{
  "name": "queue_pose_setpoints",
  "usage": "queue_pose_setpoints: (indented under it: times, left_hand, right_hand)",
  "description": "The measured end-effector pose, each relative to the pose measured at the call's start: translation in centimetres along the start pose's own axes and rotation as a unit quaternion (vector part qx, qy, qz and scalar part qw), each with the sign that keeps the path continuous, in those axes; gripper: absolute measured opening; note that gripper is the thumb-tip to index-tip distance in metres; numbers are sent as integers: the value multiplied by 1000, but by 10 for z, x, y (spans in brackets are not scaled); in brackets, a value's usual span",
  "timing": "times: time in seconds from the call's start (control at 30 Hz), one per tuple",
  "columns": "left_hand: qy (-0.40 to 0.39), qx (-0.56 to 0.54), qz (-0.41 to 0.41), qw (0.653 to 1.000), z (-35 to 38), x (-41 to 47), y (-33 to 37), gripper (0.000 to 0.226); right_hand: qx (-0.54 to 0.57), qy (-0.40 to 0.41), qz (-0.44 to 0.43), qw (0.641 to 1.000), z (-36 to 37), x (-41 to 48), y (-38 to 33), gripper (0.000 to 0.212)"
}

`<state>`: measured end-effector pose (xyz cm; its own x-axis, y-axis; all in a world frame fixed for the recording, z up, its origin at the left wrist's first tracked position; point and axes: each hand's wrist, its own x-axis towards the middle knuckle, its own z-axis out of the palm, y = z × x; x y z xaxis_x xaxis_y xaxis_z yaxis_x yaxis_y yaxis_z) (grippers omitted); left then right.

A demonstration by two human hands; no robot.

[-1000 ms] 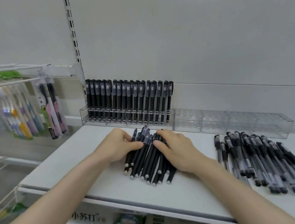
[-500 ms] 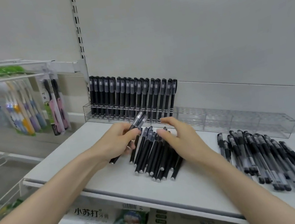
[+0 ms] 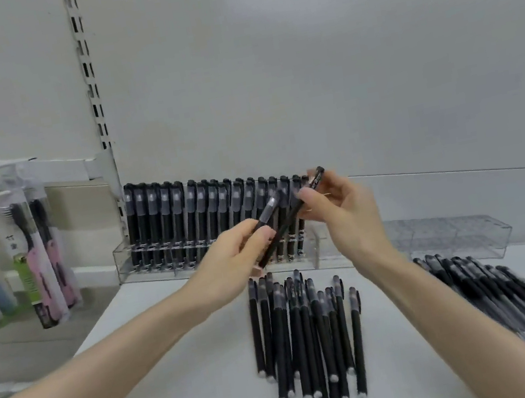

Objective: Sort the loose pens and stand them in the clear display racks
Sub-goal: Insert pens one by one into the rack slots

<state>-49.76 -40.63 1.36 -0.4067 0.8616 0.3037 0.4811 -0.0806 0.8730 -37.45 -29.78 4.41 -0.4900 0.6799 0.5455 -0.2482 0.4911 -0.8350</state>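
Two pens are getting handled up in the air right now, just in front of the filled end of the clear rack point(image 3: 124, 267). The left hand point(image 3: 233, 262) is curling its fingers and thumb around a capped black pen point(image 3: 269, 206). That one is pointing up and to the right, grey cap end leading, long axis tilted well off upright. The right hand point(image 3: 347, 216) is pinching a second pen point(image 3: 287, 223) near its upper end between fingertips and thumb. It's running on a similar slant, top end toward the upper right, bottom end dipping down by the left thumb, and I can't tell whether the left hand is touching it too. My guess is they're being held side by side like this to get both facing the same way before going in. The standing pens point(image 3: 188, 218) in the rack are all sitting caps up and leaning back a bit, so matching that makes sense. The open slots are looking like the ones just right of that row, plus the empty rack point(image 3: 451, 233) beyond. On the shelf point(image 3: 178, 369) below, the loose black pile point(image 3: 307, 330) is lying caps toward the rack, butts toward the person, probably kept parallel for easy picking. A second blurry pile point(image 3: 514, 302) is fanning out diagonally well off to the right.
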Motion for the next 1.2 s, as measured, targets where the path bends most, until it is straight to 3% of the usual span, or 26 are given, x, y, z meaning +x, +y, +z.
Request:
queue_pose_setpoints:
  times: [0.1, 0.3, 0.5, 0.7, 0.93, 1.2]
  left_hand:
    - [26, 32, 31, 999, -6, 13, -13, 27]
    - [78, -41, 36, 996, -1, 19, -37, 31]
    - [76, -57, 84, 992, 0, 13, -44, 32]
    - [83, -56, 80, 992, 2, 13, -48, 32]
    - [85, -67, 78, 991, 2, 13, -49, 28]
    - [80, -54, 90, 991, 3, 10, -52, 23]
  right_hand:
    - [-80, 80, -41, 993, -2, 15, 5, 36]
    - [-204, 130, -128, 962, -8, 28, 8, 33]
    - [-238, 118, -147, 953, -4, 34, 22, 34]
    - [-240, 99, -148, 954, -7, 38, 27, 37]
    - [-281, 42, -77, 956, -12, 37, 38, 32]
    - [-292, -18, -65, 954, -23, 45, 27, 34]
